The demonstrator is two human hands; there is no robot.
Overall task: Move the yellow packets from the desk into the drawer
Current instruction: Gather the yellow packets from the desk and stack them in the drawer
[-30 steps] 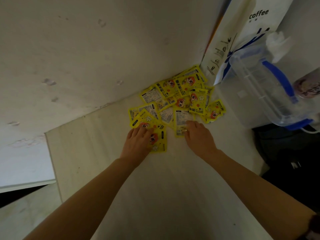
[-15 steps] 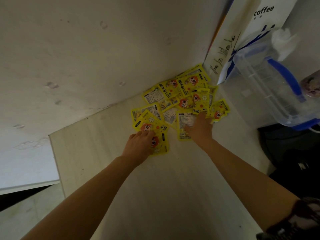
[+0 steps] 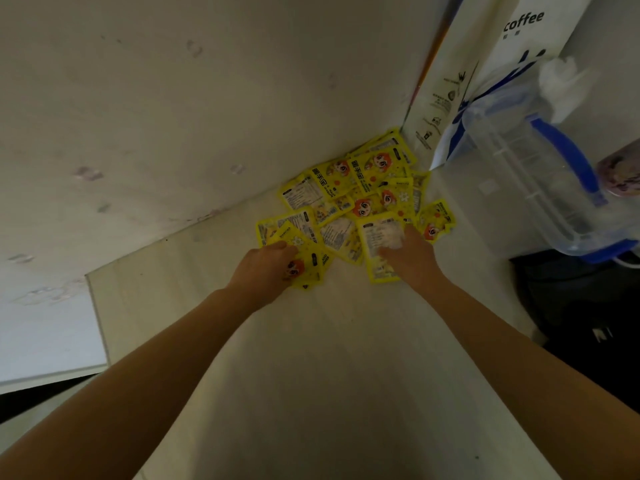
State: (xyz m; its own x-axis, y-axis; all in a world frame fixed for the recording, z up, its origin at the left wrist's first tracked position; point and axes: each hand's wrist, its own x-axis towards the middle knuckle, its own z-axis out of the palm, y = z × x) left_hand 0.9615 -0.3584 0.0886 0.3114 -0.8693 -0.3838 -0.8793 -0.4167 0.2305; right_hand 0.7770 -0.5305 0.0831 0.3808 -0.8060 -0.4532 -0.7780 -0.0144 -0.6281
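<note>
We see the yellow packets [image 3: 360, 199] heaped in a loose overlapping pile on the desk [image 3: 311, 375], at the far end, pushed into the corner where the desk meets the wall [image 3: 173, 116]. Some lie picture side up, some label side up. No drawer shows in this view.

Left hand [image 3: 266, 270] sits on the near-left edge of the pile, fingers curled onto one packet [image 3: 306, 263] with a cartoon face; we read it as gripping that packet. Right hand [image 3: 410, 258] rests on the near-right edge, over a label-side-up packet [image 3: 379, 242]; the fingertips there are blurred, so we cannot tell whether it pinches the packet or just presses on it. Both forearms reach in from the near side, well apart.

Right of the pile, a white paper bag [image 3: 460, 74] printed "coffee" stands against the wall, touching or just beside the far packets. Right again, a clear plastic container [image 3: 526, 174] with a blue handle and blue trim. A dark bag [image 3: 588, 323] lies at the near right, beside the desk edge.
</note>
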